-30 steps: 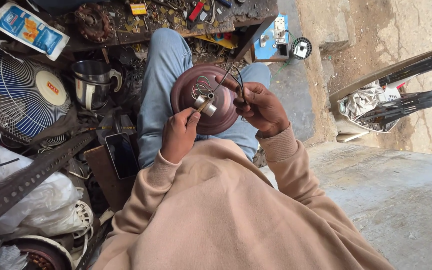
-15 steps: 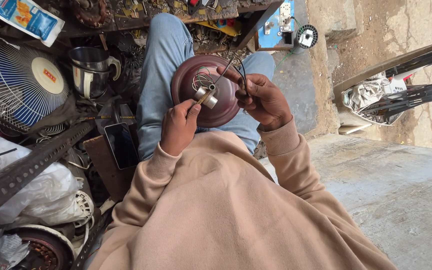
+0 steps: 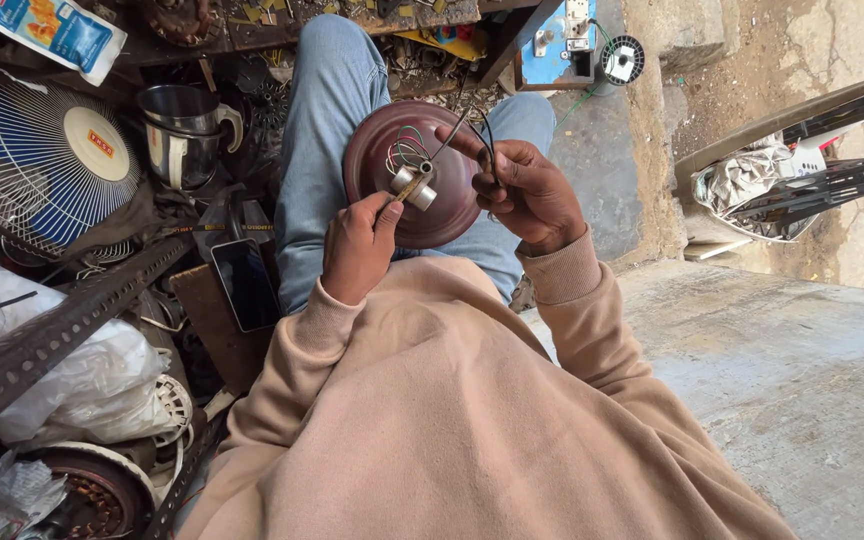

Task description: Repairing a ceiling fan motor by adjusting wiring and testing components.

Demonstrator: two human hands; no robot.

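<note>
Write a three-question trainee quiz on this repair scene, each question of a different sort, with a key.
1. True or false: the round maroon metal motor housing rests on the person's lap.
2. Multiple choice: what does the right hand pinch? A. thin dark wires B. a hammer C. a cloth
3. Fill in: the left hand holds a slim tool against the short silver metal ____ at the housing's centre.

Key: 1 true. 2 A. 3 shaft. Nearby, for orientation: a blue wire fan guard and a steel mug lie to the left side of the picture, and a black phone lies beside the leg.
</note>
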